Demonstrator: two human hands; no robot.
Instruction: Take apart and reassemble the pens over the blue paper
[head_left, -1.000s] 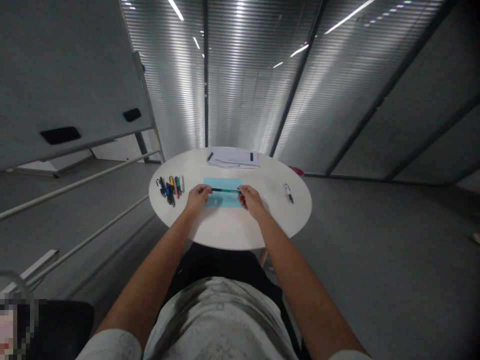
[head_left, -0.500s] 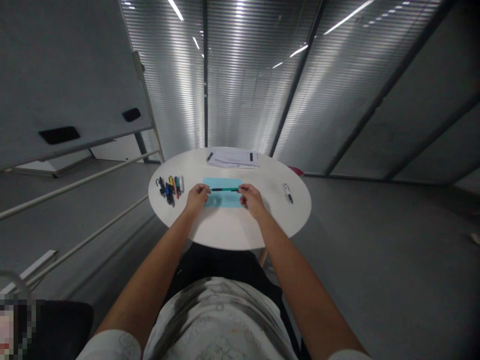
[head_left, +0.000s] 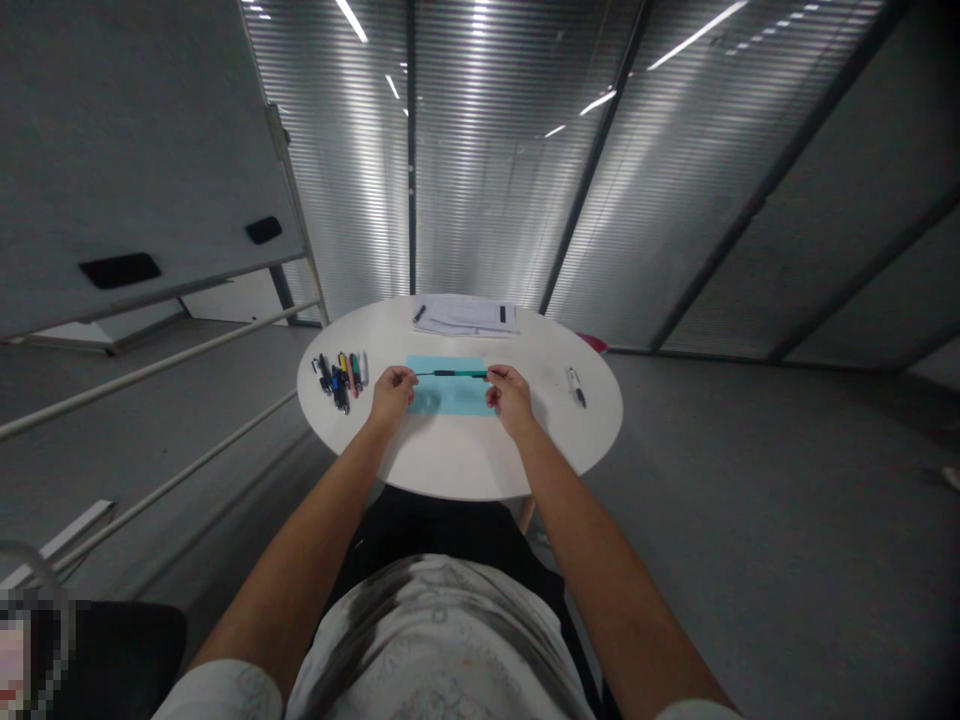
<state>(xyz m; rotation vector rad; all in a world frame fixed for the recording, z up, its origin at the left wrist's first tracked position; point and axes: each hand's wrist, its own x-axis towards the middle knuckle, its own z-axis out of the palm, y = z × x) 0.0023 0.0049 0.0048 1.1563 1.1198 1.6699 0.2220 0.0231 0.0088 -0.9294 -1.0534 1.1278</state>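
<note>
Both hands are raised over a light-blue sheet (head_left: 454, 398), with a green pen stretched level between them. My right hand (head_left: 511, 397) is closed in a pinch on the right end of the green pen barrel (head_left: 469, 374), which has a dark grip section at its left. From that grip a thin dark refill (head_left: 425, 374) sticks out leftward. Its far end is pinched by my left hand (head_left: 394, 393), whose fingers are closed and cover the tip.
The sheet lies on a round white table (head_left: 450, 460). At the left is a cluster of several pens (head_left: 341, 378). Papers (head_left: 463, 318) lie at the back, and a white-and-black pen (head_left: 576, 388) rests at the right. A whiteboard (head_left: 150, 140) on a railed frame stands left.
The green barrel has shifted right and slightly away with my right hand. A longer stretch of thin refill now shows between the grip and my left hand, which has barely moved.
</note>
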